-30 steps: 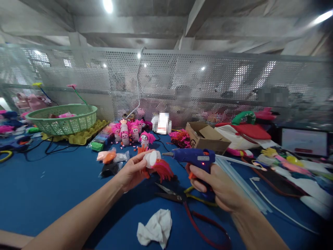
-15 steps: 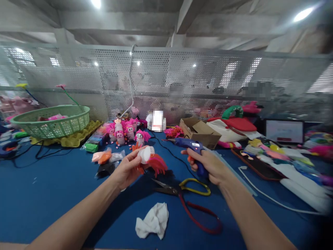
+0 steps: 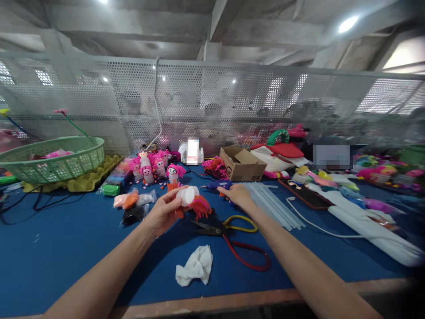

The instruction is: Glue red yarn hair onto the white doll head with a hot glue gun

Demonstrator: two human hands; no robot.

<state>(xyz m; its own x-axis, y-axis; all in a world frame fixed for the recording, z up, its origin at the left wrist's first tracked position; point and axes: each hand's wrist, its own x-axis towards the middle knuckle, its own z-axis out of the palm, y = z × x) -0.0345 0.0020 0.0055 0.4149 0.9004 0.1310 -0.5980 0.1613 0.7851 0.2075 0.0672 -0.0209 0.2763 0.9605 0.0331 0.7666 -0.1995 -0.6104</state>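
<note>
My left hand (image 3: 166, 212) grips a small white plastic bottle (image 3: 190, 196) by its side, its round flat end turned toward me. Orange-red yarn strands (image 3: 201, 207) hang from the bottle on the right. My right hand (image 3: 239, 196) is closed around a blue glue gun (image 3: 217, 185), which is low over the table behind the scissors, nozzle pointing left. Part of its handle is hidden by my fingers. Scissors (image 3: 217, 231) with one yellow and one red handle lie partly open between my arms. Nearer to me is a crumpled white tissue (image 3: 195, 266).
Several pink-haired dolls (image 3: 146, 170) stand behind my left hand, beside bagged clay (image 3: 131, 199). A green basket (image 3: 53, 166) is at the left. Beyond my right hand are a cardboard box (image 3: 244, 164), clear glue sticks (image 3: 270, 204) and a white cable (image 3: 318, 228).
My right hand has lowered the glue gun toward the table and moved it left. My left hand still holds the bottle. The view has turned slightly right.
</note>
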